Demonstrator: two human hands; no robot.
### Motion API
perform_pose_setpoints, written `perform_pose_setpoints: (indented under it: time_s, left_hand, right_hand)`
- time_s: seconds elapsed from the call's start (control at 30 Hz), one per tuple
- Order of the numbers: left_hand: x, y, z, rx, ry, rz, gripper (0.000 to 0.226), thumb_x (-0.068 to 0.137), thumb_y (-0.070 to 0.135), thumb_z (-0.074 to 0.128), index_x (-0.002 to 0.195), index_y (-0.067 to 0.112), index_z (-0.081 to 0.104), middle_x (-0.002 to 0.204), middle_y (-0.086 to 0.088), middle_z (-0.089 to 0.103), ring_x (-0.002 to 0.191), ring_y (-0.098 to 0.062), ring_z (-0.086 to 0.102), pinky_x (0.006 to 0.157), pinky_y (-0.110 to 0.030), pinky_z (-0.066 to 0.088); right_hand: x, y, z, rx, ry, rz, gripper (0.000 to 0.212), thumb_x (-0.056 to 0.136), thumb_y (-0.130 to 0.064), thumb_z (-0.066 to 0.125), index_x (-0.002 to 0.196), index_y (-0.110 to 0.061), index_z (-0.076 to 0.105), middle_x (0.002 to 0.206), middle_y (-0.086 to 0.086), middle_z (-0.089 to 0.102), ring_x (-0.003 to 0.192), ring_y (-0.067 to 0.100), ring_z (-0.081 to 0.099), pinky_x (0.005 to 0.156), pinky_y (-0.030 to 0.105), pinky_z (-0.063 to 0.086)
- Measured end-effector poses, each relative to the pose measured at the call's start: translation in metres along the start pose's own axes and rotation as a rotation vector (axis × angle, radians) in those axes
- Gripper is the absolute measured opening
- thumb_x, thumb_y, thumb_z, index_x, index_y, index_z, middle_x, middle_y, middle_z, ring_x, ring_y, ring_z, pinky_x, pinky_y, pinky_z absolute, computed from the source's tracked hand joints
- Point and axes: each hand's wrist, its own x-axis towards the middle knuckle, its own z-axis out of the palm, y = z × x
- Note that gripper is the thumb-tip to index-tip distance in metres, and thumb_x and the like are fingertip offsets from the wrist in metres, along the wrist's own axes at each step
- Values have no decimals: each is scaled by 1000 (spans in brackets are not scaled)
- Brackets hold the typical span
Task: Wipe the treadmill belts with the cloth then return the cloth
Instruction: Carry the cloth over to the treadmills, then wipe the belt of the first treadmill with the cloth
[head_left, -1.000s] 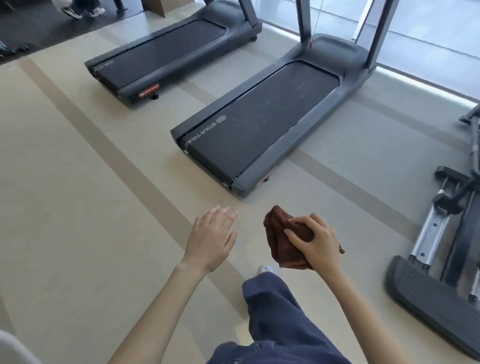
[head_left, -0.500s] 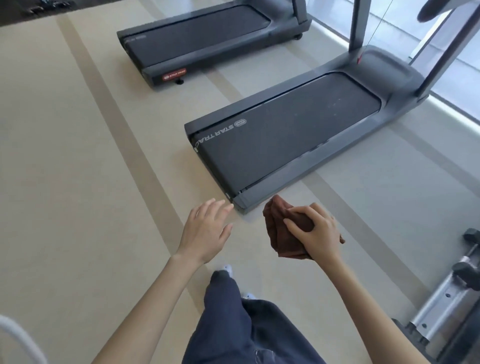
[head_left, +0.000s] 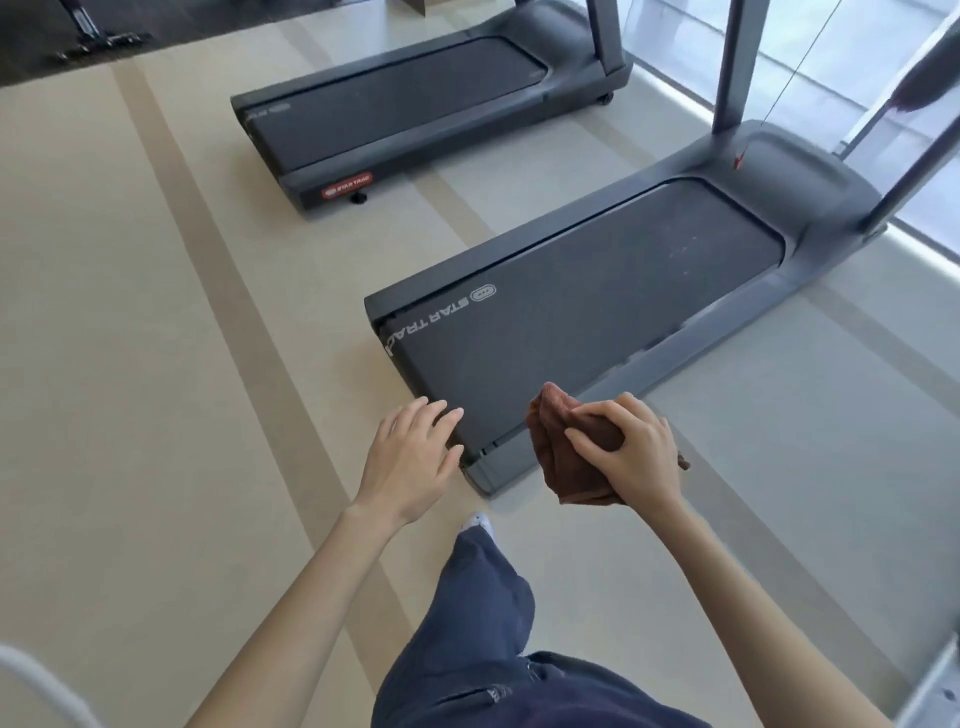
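Observation:
My right hand (head_left: 631, 452) grips a bunched brown cloth (head_left: 558, 449) in the air, just over the rear right corner of the near treadmill. That treadmill's dark belt (head_left: 582, 312) stretches away to the upper right, with white lettering at its rear end. My left hand (head_left: 415, 457) hovers open, fingers spread, over the belt's rear left corner; I cannot tell if it touches. A second treadmill belt (head_left: 395, 104) lies further back on the left.
Grey uprights (head_left: 732, 62) rise from the near treadmill's front, beside a glass wall (head_left: 841, 57) on the right. My leg in blue trousers (head_left: 478, 613) steps forward on the beige floor (head_left: 130, 364). Dark equipment (head_left: 93, 36) stands at the far left.
I have walked closer to the near treadmill, so both hands now sit over its rear end. The right hand still holds the cloth; the left stays open.

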Motion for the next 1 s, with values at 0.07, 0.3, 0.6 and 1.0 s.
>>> perform_pose_setpoints:
  time_s: [0.07,0.3,0.6,1.0]
  left_hand:
    - [27,-5,-2,-32,-17,-17,46,96,37,35,140,22,38,144,1,41,136,-19,29,110,-36,22]
    - [99,-30,-2,-52,-35,-98,46,97,37,35,140,21,37,144,0,40,136,-21,28,109,-35,22]
    - [141,-29,50,-151,-110,-349,47,97,38,31,142,21,33,146,0,37,136,-20,27,111,-36,22]
    - [222,-32,253,-259,-202,-633,47,98,36,31,142,19,31,148,-1,34,135,-20,28,109,-34,24]
  right_hand:
    - [35,1,3,-19,-28,-18,14,76,-40,67,88,-33,66,76,-11,51,77,13,53,73,33,36]
    - [131,1,27,-77,-149,-112,12,76,-30,74,87,-29,69,77,-6,54,79,18,55,73,36,39]
    - [226,36,62,-141,-401,-298,13,78,-32,73,90,-29,69,79,-6,54,81,17,55,77,38,40]
    - [315,173,240,-92,-612,-436,18,79,-32,73,97,-28,68,83,-5,58,84,20,57,81,39,40]
